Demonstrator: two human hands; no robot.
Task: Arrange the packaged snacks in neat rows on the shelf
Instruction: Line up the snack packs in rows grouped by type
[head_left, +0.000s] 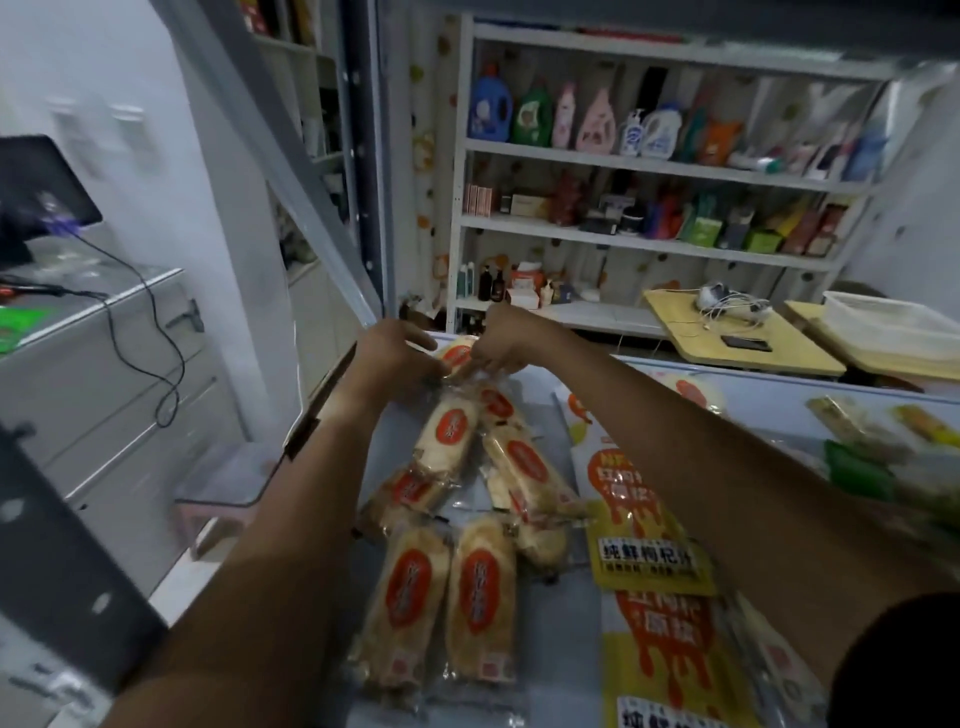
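Both hands meet at the far end of the shelf (566, 467): my left hand (395, 348) and right hand (506, 338) each pinch one snack pack (457, 356) between curled fingertips, holding it just above the pale surface. Nearer me I see more snack packs (457, 519) lying in a loose, uneven line, two side by side closest to me, others tilted and overlapping. Orange-and-yellow juice pouches (644, 556) lie just right of them. Behind stands a white rack (649, 166) of bottles.
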